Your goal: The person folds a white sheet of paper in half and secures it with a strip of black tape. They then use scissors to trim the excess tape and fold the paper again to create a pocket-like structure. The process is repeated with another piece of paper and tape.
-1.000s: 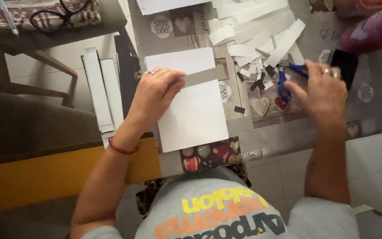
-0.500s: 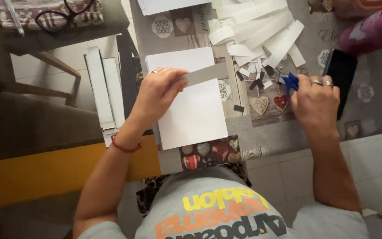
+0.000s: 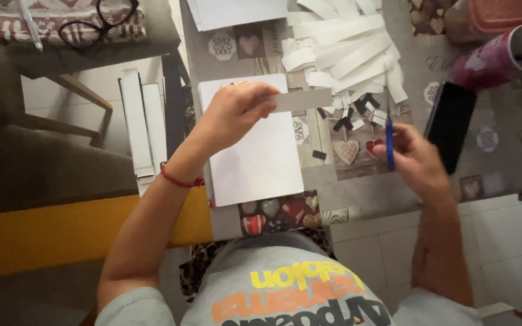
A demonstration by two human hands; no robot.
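My left hand (image 3: 237,108) pinches one end of a narrow grey-white paper strip (image 3: 302,99) and holds it level above a stack of white sheets (image 3: 261,166) on the table. My right hand (image 3: 417,158) is closed around a thin blue tool (image 3: 389,142), which stands upright; I cannot tell whether it is a pen or a cutter. The right hand hovers just right of small black and white paper scraps (image 3: 348,118). A gap of patterned tablecloth separates the strip's free end from the blue tool.
A pile of cut white strips (image 3: 345,42) lies at the back. A black phone (image 3: 451,124) lies right of my right hand, and a pink cup (image 3: 496,60) lies on its side beyond it. Glasses (image 3: 95,24) rest on a chair at the far left.
My right hand has drawn back from the scraps toward me and now holds the blue tool upright. My left hand still holds the strip over the white sheets.
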